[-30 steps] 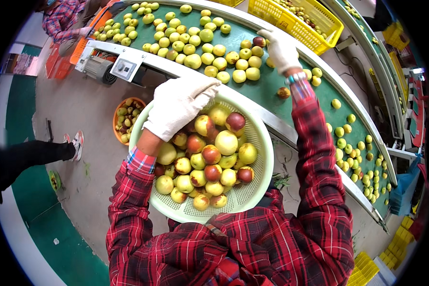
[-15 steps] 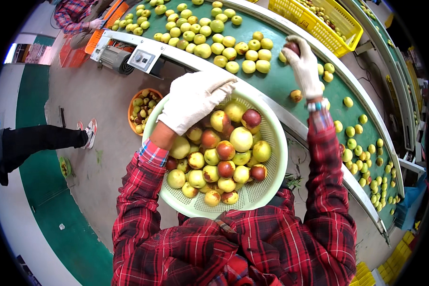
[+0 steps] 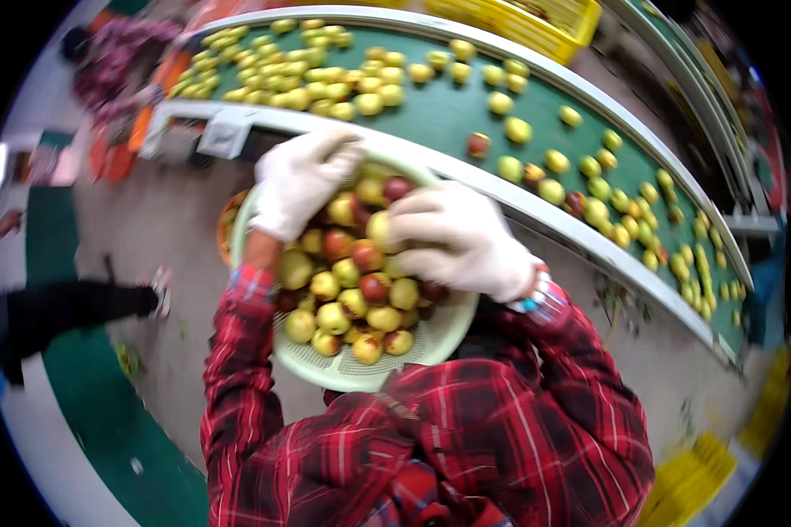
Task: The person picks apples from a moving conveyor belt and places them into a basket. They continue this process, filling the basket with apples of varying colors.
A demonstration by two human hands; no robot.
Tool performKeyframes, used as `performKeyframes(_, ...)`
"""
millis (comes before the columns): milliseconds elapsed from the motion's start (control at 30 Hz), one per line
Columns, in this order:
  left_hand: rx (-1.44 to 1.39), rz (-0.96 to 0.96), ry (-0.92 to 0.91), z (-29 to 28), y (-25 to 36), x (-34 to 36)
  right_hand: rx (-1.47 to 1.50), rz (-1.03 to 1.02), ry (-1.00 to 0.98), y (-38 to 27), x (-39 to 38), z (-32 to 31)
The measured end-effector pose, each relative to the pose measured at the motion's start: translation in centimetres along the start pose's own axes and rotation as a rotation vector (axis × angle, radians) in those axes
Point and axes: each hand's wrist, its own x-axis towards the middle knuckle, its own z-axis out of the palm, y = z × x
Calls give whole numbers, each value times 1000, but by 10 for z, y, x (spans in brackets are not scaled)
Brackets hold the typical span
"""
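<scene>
A pale green perforated basket point(image 3: 453, 329) rests against my front, heaped with jujubes point(image 3: 332, 318) that are yellow-green with red-brown patches. My left hand point(image 3: 303, 180), in a white glove, grips its far left rim. My right hand point(image 3: 457, 241), also gloved and slightly blurred, is over the right side of the heap. Its thumb and fingers close around a yellow-green jujube point(image 3: 380, 231). A dark red jujube point(image 3: 397, 188) lies just beyond those fingers. Part of the heap is hidden under the right hand.
Beyond the basket runs a green conveyor belt point(image 3: 439, 112) with white side rails, carrying many jujubes. A yellow crate point(image 3: 527, 26) stands behind it. An orange basket point(image 3: 226, 230) is partly hidden at left. People point(image 3: 119, 66) are at far left and left; yellow crates point(image 3: 690, 479) lie lower right.
My right hand has come back from above the belt, where it held a dark red jujube, to the basket. The basket and left hand sit slightly further left in view. Fruit on the belt has shifted.
</scene>
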Motion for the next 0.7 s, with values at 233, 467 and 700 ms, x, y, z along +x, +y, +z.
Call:
performKeyframes(233,65,37,-4,-4,10,2,-65,315,320,120,86,28)
performKeyframes(467,24,48,-50,1,5,3,-553,-150,-193,198,228,119)
performKeyframes(700,112,-18,-99,0,-6,-3,-781,-39,-393,222,267,153)
